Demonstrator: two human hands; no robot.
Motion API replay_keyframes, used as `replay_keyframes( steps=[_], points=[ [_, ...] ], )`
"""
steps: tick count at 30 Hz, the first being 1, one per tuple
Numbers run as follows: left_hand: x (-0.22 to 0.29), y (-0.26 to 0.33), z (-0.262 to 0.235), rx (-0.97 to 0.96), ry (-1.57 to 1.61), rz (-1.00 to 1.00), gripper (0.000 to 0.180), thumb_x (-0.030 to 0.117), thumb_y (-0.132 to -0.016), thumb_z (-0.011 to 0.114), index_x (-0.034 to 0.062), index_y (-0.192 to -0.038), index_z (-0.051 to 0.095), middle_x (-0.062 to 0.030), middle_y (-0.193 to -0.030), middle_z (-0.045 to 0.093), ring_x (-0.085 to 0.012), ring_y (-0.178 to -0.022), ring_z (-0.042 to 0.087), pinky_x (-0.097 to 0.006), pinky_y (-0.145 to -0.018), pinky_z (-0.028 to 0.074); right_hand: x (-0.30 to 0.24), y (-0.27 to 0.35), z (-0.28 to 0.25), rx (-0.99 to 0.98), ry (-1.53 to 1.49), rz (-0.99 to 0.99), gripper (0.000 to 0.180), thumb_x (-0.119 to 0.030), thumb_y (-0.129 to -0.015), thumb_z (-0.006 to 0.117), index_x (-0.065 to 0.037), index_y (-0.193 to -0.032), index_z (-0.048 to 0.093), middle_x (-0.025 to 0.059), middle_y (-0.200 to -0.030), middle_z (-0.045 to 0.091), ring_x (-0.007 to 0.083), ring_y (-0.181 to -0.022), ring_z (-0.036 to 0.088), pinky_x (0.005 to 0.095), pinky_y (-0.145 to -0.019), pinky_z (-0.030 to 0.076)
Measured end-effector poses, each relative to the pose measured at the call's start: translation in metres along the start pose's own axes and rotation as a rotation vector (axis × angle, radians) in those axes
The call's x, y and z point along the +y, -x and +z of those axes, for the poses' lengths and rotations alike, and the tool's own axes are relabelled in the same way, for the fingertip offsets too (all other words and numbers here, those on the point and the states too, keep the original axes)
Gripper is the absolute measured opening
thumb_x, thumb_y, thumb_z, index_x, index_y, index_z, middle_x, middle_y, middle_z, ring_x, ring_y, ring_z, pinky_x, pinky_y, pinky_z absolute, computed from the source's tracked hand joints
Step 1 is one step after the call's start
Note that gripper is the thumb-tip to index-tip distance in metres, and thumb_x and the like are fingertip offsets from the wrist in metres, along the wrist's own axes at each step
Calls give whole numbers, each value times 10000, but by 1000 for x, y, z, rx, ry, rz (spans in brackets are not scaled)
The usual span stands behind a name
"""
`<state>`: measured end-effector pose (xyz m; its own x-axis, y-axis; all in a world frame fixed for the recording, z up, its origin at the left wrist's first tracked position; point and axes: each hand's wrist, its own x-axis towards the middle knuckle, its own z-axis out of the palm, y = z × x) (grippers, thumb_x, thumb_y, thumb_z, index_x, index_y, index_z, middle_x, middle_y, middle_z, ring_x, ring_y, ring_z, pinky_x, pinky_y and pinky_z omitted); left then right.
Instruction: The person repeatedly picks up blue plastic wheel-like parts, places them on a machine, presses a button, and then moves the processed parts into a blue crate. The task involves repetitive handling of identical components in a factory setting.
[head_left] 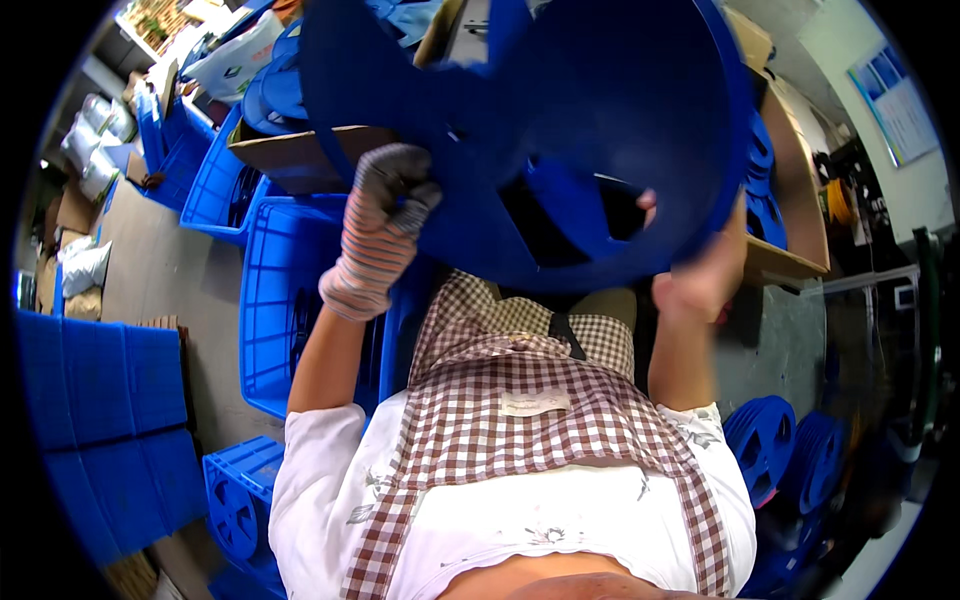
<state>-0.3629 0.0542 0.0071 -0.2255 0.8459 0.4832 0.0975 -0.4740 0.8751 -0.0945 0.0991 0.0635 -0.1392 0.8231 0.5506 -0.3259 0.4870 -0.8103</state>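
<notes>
A large blue plastic reel [620, 110], with wide cutouts between its spokes, is held up before my chest and covers much of the upper middle. My left hand [385, 205], in a striped glove with grey fingers, is closed on the reel's left part. My bare right hand [705, 280] is smeared by motion at the lower right rim. One of its fingertips shows through a cutout, so it grips the reel from behind and below; the other fingers are hidden.
Blue crates [262, 330] stand left of my legs, one with dark parts inside. Cardboard boxes [800, 200] hold blue reels at right. More reels [762, 440] stand at lower right. Stacked blue bins [105, 400] line the far left. A brown carton [300, 160] sits behind my left hand.
</notes>
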Motion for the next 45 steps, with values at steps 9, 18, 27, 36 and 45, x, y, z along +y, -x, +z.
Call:
replay_keyframes(
  steps=[9, 18, 27, 36, 45],
  points=[
    [-51, 41, 22, -98, 663, -609, 521, 75, -866, 631, 117, -1330, 400, -58, -1073, 567, -138, -928, 557, -292, -829, 480, 27, 25, 32, -396, 580, -596, 442, -36, -702, 668, -56, -1143, 644, 43, -842, 657, 168, -690, 558, 213, -486, 471],
    [-22, 64, 27, 22, 623, -580, 660, 149, -863, 634, 158, -1408, 263, -79, -1117, 554, -152, -962, 555, -317, -858, 477, 44, 38, 24, -883, 382, -335, 552, -542, -729, 680, -154, -1121, 667, 74, -971, 590, 231, -834, 561, 333, -654, 487],
    [-13, 32, 58, -77, 210, -444, 808, 222, -860, 637, 199, -1486, 126, -100, -1162, 541, -166, -996, 553, -341, -887, 474, 84, 33, 27, -457, -39, 629, 709, -458, -903, 521, -66, -1440, 275, 144, -1095, 570, 232, -1012, 553, 352, -907, 428],
    [-34, 46, 52, -251, 29, -507, 836, 403, -879, 606, 193, -1496, 83, -90, -901, 602, -173, -872, 599, -349, -843, 494, 112, 47, 28, -273, 14, 615, 683, -457, -916, 433, -75, -1454, 257, 121, -1046, 537, 220, -983, 535, 355, -891, 415],
    [-46, 51, 59, 81, 441, -393, 616, 219, -885, 646, 104, -1403, 333, -28, -883, 610, -95, -792, 589, -190, -739, 508, 94, 29, 30, -296, 379, 349, 655, -518, -869, 499, -112, -1378, 422, 144, -946, 537, 254, -893, 573, 383, -788, 471]
  ],
)
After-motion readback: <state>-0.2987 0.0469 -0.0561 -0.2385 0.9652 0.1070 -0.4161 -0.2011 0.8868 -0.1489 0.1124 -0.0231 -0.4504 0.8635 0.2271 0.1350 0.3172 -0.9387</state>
